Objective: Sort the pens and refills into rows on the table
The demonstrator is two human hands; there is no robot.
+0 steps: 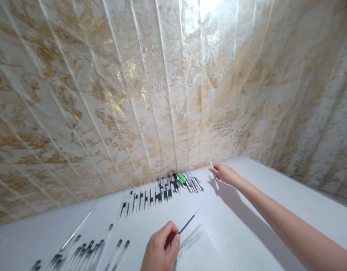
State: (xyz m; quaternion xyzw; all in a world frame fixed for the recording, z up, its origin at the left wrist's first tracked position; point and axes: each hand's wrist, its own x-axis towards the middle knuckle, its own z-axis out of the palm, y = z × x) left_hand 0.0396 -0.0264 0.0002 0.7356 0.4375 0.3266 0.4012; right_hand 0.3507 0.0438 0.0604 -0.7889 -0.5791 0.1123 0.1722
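Observation:
My left hand [162,246], closed in a pinch, holds a thin pen refill [187,224] above the white table. The refill is dark along its lower part and clear toward its far tip. Farther out to the right, my right hand [225,175] grips a slim pen [211,164] with a light blue end, and its pale lower part points down at the table. Just left of that hand lie several coloured pens, among them a bright green one [182,178]. A row of clear and black pen parts [145,199] continues to the left.
The white table [275,195] meets a pleated gold-patterned curtain [162,94] at the back and right. Several clear pens with black ends [84,254] lie at front left, near a long clear rod [81,225]. A sheet with faint print [194,239] lies beside my left hand.

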